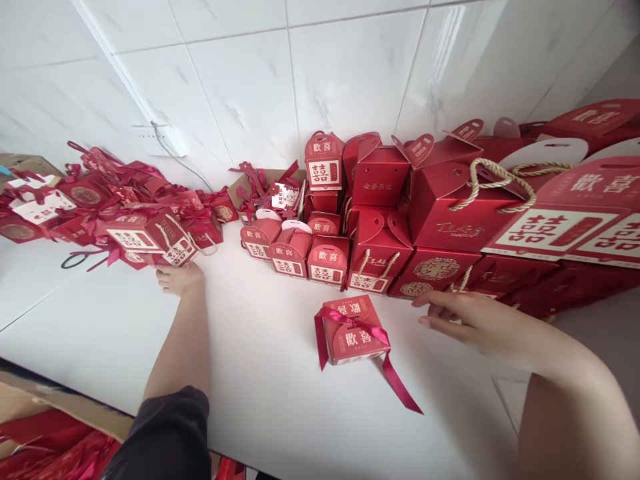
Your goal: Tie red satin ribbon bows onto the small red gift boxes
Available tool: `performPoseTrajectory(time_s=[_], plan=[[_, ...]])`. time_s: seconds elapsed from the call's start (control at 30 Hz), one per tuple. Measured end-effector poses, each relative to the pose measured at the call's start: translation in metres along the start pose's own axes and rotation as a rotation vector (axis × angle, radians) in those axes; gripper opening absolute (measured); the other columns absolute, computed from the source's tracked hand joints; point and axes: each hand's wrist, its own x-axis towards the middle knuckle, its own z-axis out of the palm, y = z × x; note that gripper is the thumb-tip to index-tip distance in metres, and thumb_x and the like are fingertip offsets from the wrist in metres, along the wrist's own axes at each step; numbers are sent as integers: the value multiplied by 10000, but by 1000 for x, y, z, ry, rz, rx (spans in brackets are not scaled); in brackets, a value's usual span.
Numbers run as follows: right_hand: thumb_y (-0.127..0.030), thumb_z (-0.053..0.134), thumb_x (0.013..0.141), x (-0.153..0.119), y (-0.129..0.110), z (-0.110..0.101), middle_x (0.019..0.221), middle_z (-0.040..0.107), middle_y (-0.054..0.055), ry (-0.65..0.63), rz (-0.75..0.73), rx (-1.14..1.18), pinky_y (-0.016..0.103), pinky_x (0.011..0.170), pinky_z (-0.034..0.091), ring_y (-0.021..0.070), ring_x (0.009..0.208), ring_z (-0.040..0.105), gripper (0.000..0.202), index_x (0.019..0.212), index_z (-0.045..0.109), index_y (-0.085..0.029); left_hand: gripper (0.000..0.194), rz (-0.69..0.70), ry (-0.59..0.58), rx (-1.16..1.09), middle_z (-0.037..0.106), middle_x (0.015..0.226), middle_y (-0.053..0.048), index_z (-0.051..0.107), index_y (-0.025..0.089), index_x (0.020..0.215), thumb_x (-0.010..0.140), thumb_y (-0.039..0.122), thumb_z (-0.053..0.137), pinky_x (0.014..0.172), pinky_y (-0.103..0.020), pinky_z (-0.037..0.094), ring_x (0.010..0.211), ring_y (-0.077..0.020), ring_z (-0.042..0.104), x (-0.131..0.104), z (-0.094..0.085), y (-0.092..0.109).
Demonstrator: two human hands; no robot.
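Observation:
At the left pile, my left hand [181, 279] is closed, its fingers curled at the lower edge of a red gift box [135, 235] with white panels and a rope handle; part of the grip is hidden. My right hand [453, 315] is open and holds nothing, with its fingers apart. Its fingertips are close to the bottom row of red boxes, beside one with round gold emblems [436, 269]. Between my hands, a small red box tied with a dark pink ribbon [356, 333] lies on the white table [270, 393], one ribbon tail trailing toward me.
Ribboned red boxes [83, 193] are heaped at the left. Stacked boxes with rope handles [445, 207] line the tiled wall to the right. Smaller boxes [287, 257] stand before an open carton [243, 193]. A cable [185, 167] hangs from a wall socket [163, 141].

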Motion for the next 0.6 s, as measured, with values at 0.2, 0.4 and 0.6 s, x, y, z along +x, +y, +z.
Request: performPoseTrajectory(time_s=[0.2,0.4,0.6], plan=[[-456,459,956,2,-21,3,856,693,25,-105,-93,58,286,679,422,196,761,641,301,1062,642,-242,562,320,-127,-183,333,1408,-193,355,72,1350,840,157,575,1128,-475,240,1348,-291,299,-74,-7,45],[-411,469,972,19,-56,25,919,629,26,4,-264,202,299,740,413,186,838,580,237,885,575,-218,133,1039,-657,-377,575,1202,-60,663,223,969,851,274,629,1065,-394,401,1168,-234,543,-193,-56,85],[-272,571,902,29,-57,37,916,588,23,3,-347,233,289,742,405,183,854,550,99,840,531,-206,121,1070,-573,-350,599,1103,-79,633,229,960,842,257,630,997,-421,446,1087,-255,582,-216,-76,74]])
